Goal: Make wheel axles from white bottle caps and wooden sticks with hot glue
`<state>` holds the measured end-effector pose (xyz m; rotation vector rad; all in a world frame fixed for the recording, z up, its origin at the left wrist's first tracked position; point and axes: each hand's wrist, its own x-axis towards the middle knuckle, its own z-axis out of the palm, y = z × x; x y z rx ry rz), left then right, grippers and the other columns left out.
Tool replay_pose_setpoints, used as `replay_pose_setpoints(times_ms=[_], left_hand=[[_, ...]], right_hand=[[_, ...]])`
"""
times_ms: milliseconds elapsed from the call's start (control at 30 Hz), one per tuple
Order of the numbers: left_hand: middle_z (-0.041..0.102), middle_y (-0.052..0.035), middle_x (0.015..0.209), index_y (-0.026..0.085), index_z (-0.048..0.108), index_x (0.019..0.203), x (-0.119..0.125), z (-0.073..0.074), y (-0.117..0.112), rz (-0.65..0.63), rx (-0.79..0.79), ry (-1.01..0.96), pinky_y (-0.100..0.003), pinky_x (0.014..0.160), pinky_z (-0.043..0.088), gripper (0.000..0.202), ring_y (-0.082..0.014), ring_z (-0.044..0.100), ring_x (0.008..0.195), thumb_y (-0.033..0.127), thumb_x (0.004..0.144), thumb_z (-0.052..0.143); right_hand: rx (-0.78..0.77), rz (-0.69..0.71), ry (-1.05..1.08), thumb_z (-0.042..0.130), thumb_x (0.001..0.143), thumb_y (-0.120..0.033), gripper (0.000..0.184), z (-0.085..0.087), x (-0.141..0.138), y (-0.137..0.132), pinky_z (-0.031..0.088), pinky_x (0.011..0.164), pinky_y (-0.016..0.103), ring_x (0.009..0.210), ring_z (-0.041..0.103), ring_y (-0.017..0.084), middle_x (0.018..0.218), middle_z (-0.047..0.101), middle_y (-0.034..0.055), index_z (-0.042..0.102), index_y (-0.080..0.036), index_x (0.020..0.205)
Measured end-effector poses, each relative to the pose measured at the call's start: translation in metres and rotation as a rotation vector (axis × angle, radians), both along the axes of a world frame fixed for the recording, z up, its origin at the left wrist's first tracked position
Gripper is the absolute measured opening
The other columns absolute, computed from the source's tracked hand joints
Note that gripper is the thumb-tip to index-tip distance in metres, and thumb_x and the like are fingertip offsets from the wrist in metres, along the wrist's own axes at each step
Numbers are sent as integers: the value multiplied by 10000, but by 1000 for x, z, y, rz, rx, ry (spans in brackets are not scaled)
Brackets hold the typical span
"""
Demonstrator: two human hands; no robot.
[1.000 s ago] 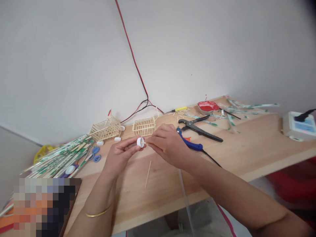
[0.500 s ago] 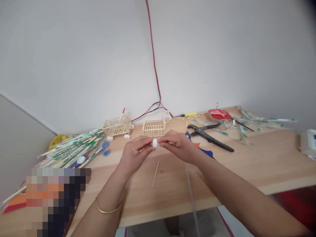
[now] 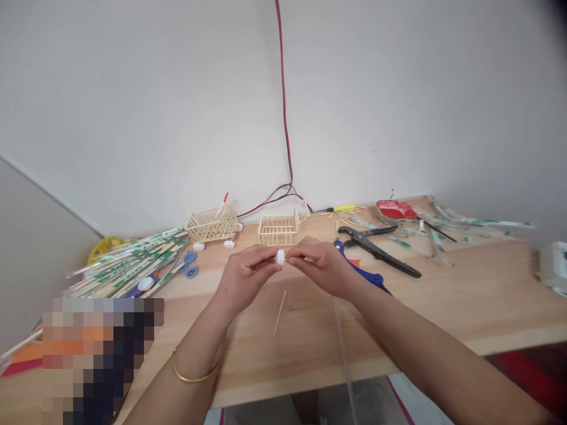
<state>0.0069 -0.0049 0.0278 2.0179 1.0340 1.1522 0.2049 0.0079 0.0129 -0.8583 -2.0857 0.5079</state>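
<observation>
My left hand (image 3: pixel 250 271) pinches a small white bottle cap (image 3: pixel 280 257) between thumb and fingers. Right beside it, my right hand (image 3: pixel 316 264) is closed on a thin wooden stick (image 3: pixel 287 260), whose end meets the cap; most of the stick is hidden by my fingers. Below my hands a loose wooden stick (image 3: pixel 279 313) lies on the table. Just behind them stands a small cart frame of sticks (image 3: pixel 278 230). A second stick cart (image 3: pixel 212 223) with white wheels sits to its left.
Wrapped chopsticks (image 3: pixel 133 265) are heaped at the left near blue caps (image 3: pixel 191 271). On the right lie black cutting pliers (image 3: pixel 381 251), a blue-handled tool (image 3: pixel 365 274), a yellow-handled tool (image 3: pixel 344 208), a red-stained dish (image 3: pixel 396 209) and torn wrappers (image 3: pixel 436 236). Red-black cable (image 3: pixel 283 106) hangs down the wall.
The view has shifted slightly. My hands keep nearly the same pose, with the cap and stick still held together.
</observation>
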Motion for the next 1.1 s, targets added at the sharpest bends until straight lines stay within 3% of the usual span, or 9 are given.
replay_pose_setpoints(times_ms=[200,500,667,800,933,1100], left_hand=[[706,-62,915,208,711,972,-1,0,1,16,-22,-5,-275,737,502,223,-175,634,828,233,757,660],[696,-52,977,251,700,1000,6,-7,0,-28,-30,-17,-293,776,516,237,-182,633,882,230,773,632],[681,-63,1007,223,677,1040,9,-5,-1,-46,-91,-36,-295,798,519,265,-179,628,902,233,784,609],[673,-60,1022,213,669,1034,12,-4,-4,-26,-73,2,-281,797,521,264,-169,619,904,204,779,601],[659,-66,1039,220,666,1039,13,-5,-7,-20,-49,12,-285,794,528,262,-178,608,931,225,786,599],[649,-77,1037,214,674,1015,13,-7,-6,-45,-130,-56,-299,815,525,254,-187,608,942,254,769,626]], right_hand=[[293,-50,-85,472,902,-213,175,-1,-3,0,368,762,331,780,513,169,776,643,52,642,-174,913],[7,-3,-14,496,895,-234,187,1,-6,-2,418,668,257,714,568,136,759,657,28,675,-204,851],[33,44,-42,490,894,-214,182,4,-1,1,417,694,259,738,566,136,775,659,21,671,-210,895],[39,82,-97,481,894,-212,194,7,3,0,399,703,267,732,565,139,770,667,20,659,-194,820],[25,15,-147,496,880,-218,180,7,1,-2,364,735,282,726,572,136,750,672,7,662,-196,815],[38,-19,-150,532,849,-212,142,6,0,-3,346,771,308,778,591,148,809,683,4,671,-228,874]])
